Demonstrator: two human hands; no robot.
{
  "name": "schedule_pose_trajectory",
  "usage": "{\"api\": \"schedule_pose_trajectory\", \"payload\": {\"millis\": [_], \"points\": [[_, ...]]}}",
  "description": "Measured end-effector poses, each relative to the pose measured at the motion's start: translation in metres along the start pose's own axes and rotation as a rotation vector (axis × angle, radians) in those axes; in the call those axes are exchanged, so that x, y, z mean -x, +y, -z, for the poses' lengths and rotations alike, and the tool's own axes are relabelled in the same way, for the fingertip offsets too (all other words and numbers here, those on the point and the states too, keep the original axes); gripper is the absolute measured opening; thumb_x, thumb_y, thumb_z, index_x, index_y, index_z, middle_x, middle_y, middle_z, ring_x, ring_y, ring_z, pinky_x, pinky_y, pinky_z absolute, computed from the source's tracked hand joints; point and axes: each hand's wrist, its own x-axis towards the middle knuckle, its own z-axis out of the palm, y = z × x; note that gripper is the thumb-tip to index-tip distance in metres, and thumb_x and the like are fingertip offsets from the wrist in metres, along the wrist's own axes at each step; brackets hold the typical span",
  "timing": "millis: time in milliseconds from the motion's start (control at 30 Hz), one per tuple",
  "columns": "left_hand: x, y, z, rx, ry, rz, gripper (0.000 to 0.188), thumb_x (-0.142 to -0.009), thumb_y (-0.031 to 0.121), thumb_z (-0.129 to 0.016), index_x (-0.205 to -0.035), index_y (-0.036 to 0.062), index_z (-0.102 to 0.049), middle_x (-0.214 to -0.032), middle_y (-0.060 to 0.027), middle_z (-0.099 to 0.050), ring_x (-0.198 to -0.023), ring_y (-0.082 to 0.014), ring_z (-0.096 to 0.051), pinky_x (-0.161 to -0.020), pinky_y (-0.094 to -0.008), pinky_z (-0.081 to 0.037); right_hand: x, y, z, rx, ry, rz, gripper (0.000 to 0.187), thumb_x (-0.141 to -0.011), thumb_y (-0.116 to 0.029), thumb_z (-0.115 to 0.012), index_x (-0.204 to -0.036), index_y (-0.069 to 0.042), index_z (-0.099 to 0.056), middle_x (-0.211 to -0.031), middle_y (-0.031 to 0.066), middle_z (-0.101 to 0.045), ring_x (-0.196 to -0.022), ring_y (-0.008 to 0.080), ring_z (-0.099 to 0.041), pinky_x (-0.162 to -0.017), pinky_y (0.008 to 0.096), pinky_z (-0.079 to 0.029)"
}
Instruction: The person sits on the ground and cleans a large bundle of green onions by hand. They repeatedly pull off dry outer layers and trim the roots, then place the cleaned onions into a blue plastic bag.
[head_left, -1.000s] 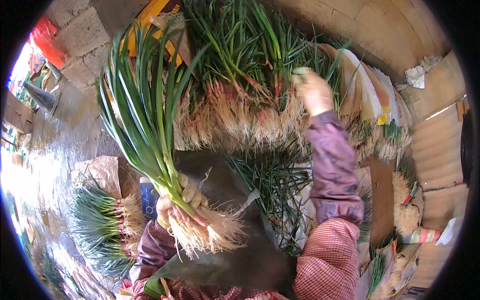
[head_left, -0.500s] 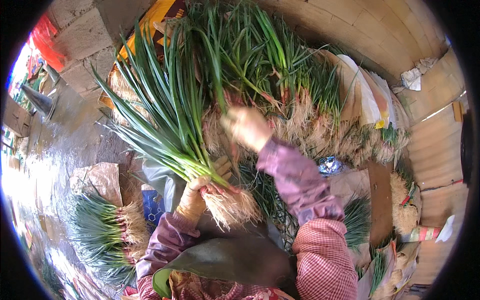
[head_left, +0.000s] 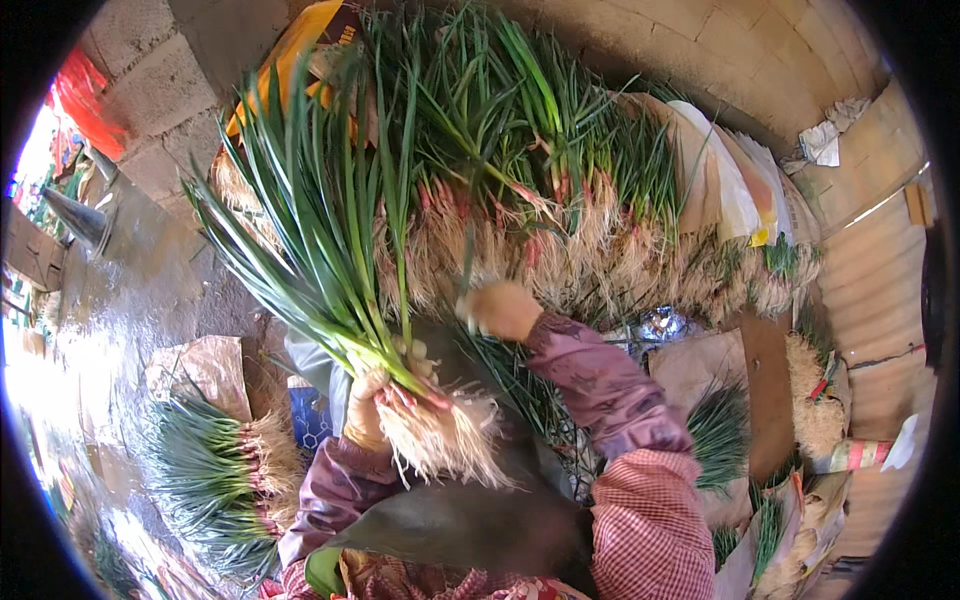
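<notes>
My left hand point(head_left: 364, 424) grips a thick bunch of green onions point(head_left: 330, 270) just above its pale roots, which hang toward my lap. The long green leaves fan up and to the left. My right hand point(head_left: 503, 310) hovers just right of the bunch, fingers closed around what looks like a thin green onion stalk point(head_left: 468, 262); motion blur hides the detail. Behind both hands lies a big pile of green onions point(head_left: 560, 190), roots facing me.
A second tied bundle of green onions point(head_left: 215, 475) lies on the wet floor at lower left beside brown paper point(head_left: 205, 365). A yellow sack point(head_left: 290, 60) and block wall stand at the back. White sacks point(head_left: 725, 185) and smaller onion bundles point(head_left: 725, 435) are on the right.
My right hand reached to the far pile, then drew back toward the bunch with a stalk. The bunch in my left hand tilted left and rose slightly.
</notes>
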Motion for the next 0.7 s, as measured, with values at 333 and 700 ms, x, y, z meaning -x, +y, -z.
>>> {"api": "schedule_pose_trajectory", "payload": {"millis": [333,700], "points": [[-0.018,-0.007,0.004,0.078,-0.213,0.111,0.061,-0.072,0.026,-0.067,-0.122,0.0029,-0.041,-0.087,-0.0049,-0.049,-0.083,-0.0217,-0.049,-0.080,-0.0413,-0.042,-0.124,0.023,0.117,0.862,0.245,-0.317,0.011,-0.082,-0.014,-0.054,-0.082,-0.004,-0.054,-0.058,0.0013,-0.049,-0.047,0.0123,-0.048,-0.037,0.0279,-0.042],[-0.028,-0.010,0.017,-0.263,0.011,0.120,0.039,-0.076,0.024,-0.062,-0.101,-0.0044,-0.056,-0.079,-0.0170,-0.064,-0.071,-0.0227,-0.062,-0.069,-0.0324,-0.051,0.004,-0.055,0.018,-0.154,0.317,0.046,0.025,-0.087,-0.028,-0.052,-0.078,-0.005,-0.058,-0.064,0.0101,-0.061,-0.051,0.0204,-0.059,-0.050,0.0329,-0.050]]}}
